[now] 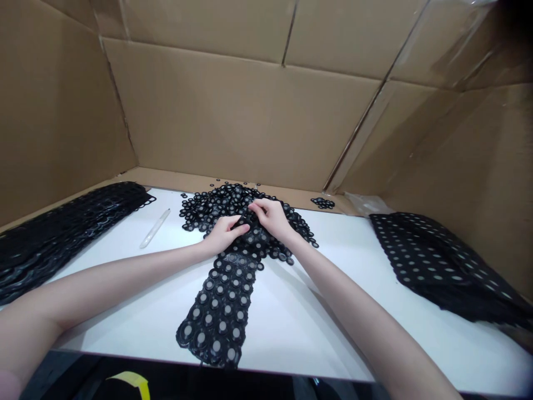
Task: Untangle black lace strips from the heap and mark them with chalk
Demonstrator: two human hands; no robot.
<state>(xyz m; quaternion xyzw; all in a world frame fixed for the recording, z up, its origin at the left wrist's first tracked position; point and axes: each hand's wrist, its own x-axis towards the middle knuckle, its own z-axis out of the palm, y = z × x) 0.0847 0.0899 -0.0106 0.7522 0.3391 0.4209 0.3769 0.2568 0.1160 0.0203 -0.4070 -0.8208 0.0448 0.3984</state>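
Note:
A black rubber sheet of moulded rings (222, 303) runs from the table's front edge up to my hands. My left hand (225, 234) is closed on the sheet's far end, thumb on top. Close by on the right, my right hand (270, 214) pinches at the same end, its fingertips together; what exactly lies between them is too small to make out. Behind and around both hands spreads a heap of loose black rings (212, 203), which partly merges with the sheet's far end.
On the left lies a thick stack of black sheets (75, 228), with a white pen-like tool (155, 229) beside it. Perforated black sheets (433, 255) lie at right. A small ring cluster (322, 203) sits at the back. Cardboard walls (233, 111) enclose the white table (300, 316).

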